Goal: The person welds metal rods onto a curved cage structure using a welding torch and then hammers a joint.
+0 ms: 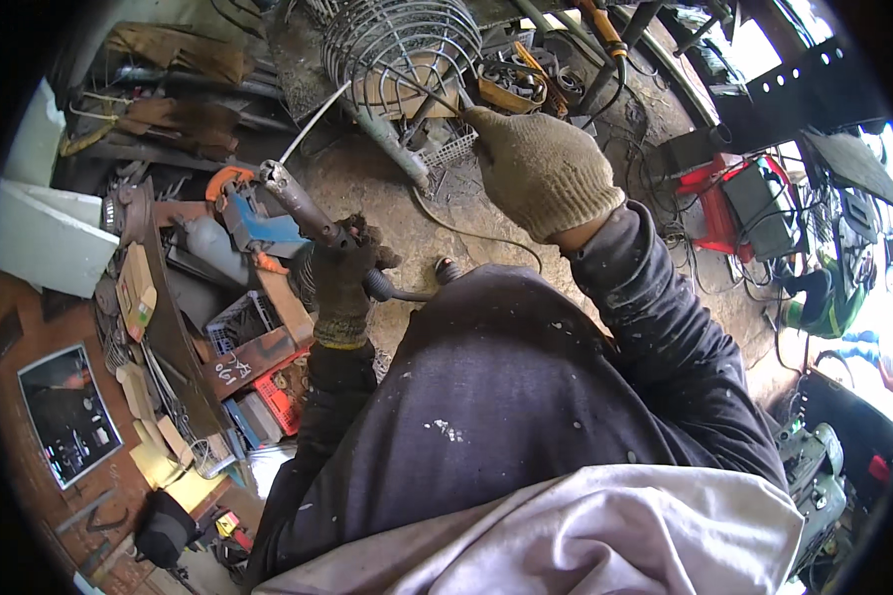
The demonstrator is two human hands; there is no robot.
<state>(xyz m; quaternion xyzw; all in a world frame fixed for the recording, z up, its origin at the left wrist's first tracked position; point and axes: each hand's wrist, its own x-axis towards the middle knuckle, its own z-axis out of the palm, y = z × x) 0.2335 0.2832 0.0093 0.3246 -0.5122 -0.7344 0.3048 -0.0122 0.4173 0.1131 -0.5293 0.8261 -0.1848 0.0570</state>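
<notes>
My left hand, in a dark, dirty glove, is closed round an electrode holder with a worn tubular body. A pale welding rod sticks out of its head and slants up toward a round wire cage. From below the hand a thick black cable bends to the right. My right hand, in a beige knit glove, is closed at the cage's lower right. Its fingertips pinch the end of a thin dark rod that runs to the cage; whether the two are joined I cannot tell.
A grey pipe slants below the cage. A tray of metal scraps lies behind my right hand. Cables cross the floor toward a red machine. At left stand a blue clamp and a cluttered wooden bench.
</notes>
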